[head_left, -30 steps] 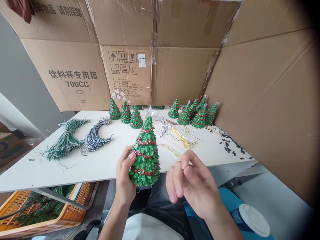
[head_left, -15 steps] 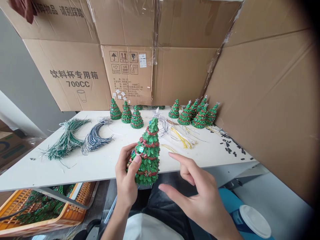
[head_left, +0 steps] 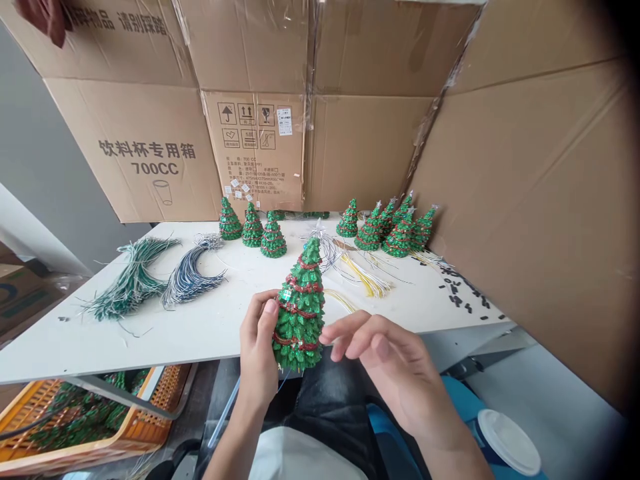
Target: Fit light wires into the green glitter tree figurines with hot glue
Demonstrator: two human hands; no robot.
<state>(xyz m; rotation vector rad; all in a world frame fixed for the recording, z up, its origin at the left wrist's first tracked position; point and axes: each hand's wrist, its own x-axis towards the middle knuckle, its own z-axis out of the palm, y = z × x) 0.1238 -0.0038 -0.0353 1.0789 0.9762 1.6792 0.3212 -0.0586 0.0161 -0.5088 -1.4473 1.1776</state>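
Observation:
A green Christmas tree ornament (head_left: 299, 310) with red garlands and a clear star at its tip is held upright over the table's front edge. My left hand (head_left: 260, 347) grips its left side, thumb in front and fingers behind. On the other side, my right hand (head_left: 387, 360) is open, its fingers loosely bent and the fingertips close to the tree's lower right side; whether they touch it I cannot tell. Thin wire ends show under the tree's base.
Several small trees (head_left: 273, 237) stand along the back of the white table (head_left: 200, 340). Green wires (head_left: 135, 277), blue wires (head_left: 193, 273) and yellow-white wires (head_left: 367, 275) lie on it. Black bits (head_left: 455, 290) are scattered at right. An orange crate (head_left: 145, 427) sits below left.
The tree has turned and shifted slightly right in my left hand. My right hand has come nearer to it, its thumb and forefinger no longer spread wide.

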